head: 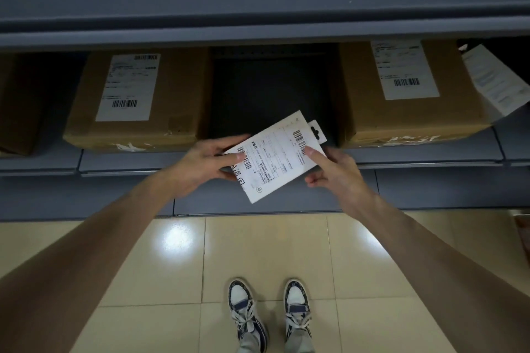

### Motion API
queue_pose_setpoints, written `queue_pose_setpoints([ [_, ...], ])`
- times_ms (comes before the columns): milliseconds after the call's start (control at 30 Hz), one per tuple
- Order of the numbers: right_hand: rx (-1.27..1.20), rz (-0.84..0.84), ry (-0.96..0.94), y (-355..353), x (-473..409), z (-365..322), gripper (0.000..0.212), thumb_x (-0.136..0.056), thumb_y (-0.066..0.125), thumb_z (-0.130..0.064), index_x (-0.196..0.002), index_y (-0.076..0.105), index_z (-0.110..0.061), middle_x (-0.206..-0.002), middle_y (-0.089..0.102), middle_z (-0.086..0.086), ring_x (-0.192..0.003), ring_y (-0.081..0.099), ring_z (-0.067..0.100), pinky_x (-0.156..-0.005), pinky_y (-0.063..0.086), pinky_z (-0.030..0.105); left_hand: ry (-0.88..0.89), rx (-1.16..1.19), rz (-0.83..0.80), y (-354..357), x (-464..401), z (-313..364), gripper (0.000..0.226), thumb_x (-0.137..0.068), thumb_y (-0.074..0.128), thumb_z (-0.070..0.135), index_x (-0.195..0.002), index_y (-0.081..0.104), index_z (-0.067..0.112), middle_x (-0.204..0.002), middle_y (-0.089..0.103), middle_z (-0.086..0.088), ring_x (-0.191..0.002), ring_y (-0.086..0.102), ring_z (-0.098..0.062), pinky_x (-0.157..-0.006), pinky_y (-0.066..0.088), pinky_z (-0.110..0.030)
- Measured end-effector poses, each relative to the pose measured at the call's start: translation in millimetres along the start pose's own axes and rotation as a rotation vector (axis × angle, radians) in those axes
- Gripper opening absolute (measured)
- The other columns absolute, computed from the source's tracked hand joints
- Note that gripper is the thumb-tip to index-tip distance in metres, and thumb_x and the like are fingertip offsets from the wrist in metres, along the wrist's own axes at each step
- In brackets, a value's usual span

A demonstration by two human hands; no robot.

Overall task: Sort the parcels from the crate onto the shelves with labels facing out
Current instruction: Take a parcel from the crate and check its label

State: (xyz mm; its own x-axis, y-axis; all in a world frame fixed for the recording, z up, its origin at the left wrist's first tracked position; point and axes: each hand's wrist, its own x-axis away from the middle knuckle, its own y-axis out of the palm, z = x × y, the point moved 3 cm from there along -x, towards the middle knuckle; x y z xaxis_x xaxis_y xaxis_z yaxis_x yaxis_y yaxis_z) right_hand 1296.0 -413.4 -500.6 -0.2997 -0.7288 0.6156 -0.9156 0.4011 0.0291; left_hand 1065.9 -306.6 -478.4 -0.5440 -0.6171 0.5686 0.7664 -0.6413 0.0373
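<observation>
A flat white parcel (275, 156) with a barcode label facing up is held tilted in front of a grey shelf (424, 156). My left hand (205, 164) grips its left edge, thumb on top. My right hand (334, 172) pinches its right edge near the hang tab. The parcel hovers before a dark gap (272, 88) between two brown cardboard boxes. The left box (134, 100) and the right box (407, 88) both show white labels outward. No crate is in view.
A white packet (493, 80) leans at the far right of the shelf. Another brown box (17, 106) sits at the far left. An upper shelf (258, 28) overhangs. Beige floor tiles (258, 252) and my shoes (272, 315) lie below.
</observation>
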Motion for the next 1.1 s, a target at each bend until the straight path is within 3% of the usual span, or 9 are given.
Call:
queue_pose_setpoints([
  [133,-0.094,-0.05,-0.007,-3,5,3,0.032,-0.092,0.068,-0.026,-0.118,0.066,-0.008,-0.105,0.072,0.017,-0.076,0.058,0.027,-0.081,0.06,0.035,0.014,0.045,0.137,4,1,-4,0.055,-0.091,0.07,0.009,-0.141,0.052,0.025,-0.118,0.072,-0.004,-0.104,0.072,-0.019,-0.08,0.062,-0.033],
  [233,-0.214,-0.046,-0.015,-1,11,8,0.03,-0.091,0.068,-0.023,-0.114,0.065,-0.003,-0.11,0.07,0.019,-0.081,0.061,0.029,-0.09,0.058,0.04,0.031,0.221,0.307,13,4,-25,0.056,-0.087,0.075,0.016,-0.138,0.053,0.018,-0.117,0.072,-0.005,-0.105,0.072,-0.019,-0.084,0.061,-0.036],
  [333,-0.384,-0.034,-0.002,6,17,18,0.019,-0.085,0.07,-0.018,-0.098,0.066,-0.006,-0.099,0.073,0.015,-0.08,0.069,0.031,-0.096,0.054,0.046,-0.009,0.423,0.38,36,10,-53,0.055,-0.087,0.076,0.021,-0.133,0.055,0.001,-0.117,0.072,-0.012,-0.106,0.072,-0.023,-0.088,0.06,-0.035],
  [433,-0.489,-0.067,0.026,15,22,29,0.033,-0.086,0.068,-0.017,-0.116,0.064,-0.004,-0.111,0.071,0.018,-0.097,0.071,0.036,-0.099,0.051,0.047,-0.042,0.552,0.361,67,13,-70,0.052,-0.087,0.075,0.021,-0.127,0.054,-0.003,-0.12,0.069,-0.021,-0.107,0.072,-0.026,-0.085,0.06,-0.032],
  [600,-0.423,-0.152,0.018,23,29,42,0.038,-0.097,0.058,-0.016,-0.134,0.056,-0.008,-0.125,0.067,0.015,-0.113,0.064,0.038,-0.101,0.05,0.045,0.013,0.607,0.32,91,10,-60,0.042,-0.094,0.069,0.017,-0.127,0.056,-0.006,-0.118,0.072,-0.016,-0.109,0.071,-0.026,-0.099,0.055,-0.04],
  [700,-0.312,-0.154,0.061,24,30,45,0.037,-0.095,0.062,-0.02,-0.131,0.059,-0.012,-0.122,0.069,0.011,-0.111,0.067,0.03,-0.101,0.049,0.045,0.068,0.54,0.315,82,7,-50,0.032,-0.098,0.063,0.014,-0.128,0.061,0.003,-0.118,0.073,-0.014,-0.108,0.071,-0.027,-0.092,0.058,-0.036],
  [833,-0.192,-0.023,0.061,11,22,40,0.03,-0.089,0.07,-0.023,-0.113,0.064,-0.005,-0.11,0.073,0.013,-0.102,0.07,0.028,-0.1,0.052,0.046,0.07,0.362,0.327,61,2,-38,0.029,-0.101,0.057,0.011,-0.129,0.062,0.008,-0.109,0.076,-0.005,-0.098,0.074,-0.02,-0.082,0.062,-0.035],
  [933,-0.092,0.005,0.011,4,15,29,0.032,-0.091,0.069,-0.025,-0.115,0.064,-0.006,-0.108,0.074,0.01,-0.101,0.069,0.028,-0.097,0.053,0.044,0.054,0.186,0.265,45,-1,-30,0.029,-0.102,0.054,0.013,-0.13,0.062,0.011,-0.108,0.077,0.0,-0.098,0.074,-0.018,-0.081,0.061,-0.032],
  [1100,0.041,-0.065,-0.059,14,8,19,0.026,-0.094,0.064,-0.023,-0.118,0.065,-0.013,-0.105,0.075,0.0,-0.094,0.071,0.013,-0.071,0.055,0.021,0.056,0.01,0.212,40,-8,-23,0.028,-0.103,0.055,0.017,-0.13,0.062,0.017,-0.114,0.075,-0.001,-0.1,0.073,-0.016,-0.087,0.06,-0.033],
])
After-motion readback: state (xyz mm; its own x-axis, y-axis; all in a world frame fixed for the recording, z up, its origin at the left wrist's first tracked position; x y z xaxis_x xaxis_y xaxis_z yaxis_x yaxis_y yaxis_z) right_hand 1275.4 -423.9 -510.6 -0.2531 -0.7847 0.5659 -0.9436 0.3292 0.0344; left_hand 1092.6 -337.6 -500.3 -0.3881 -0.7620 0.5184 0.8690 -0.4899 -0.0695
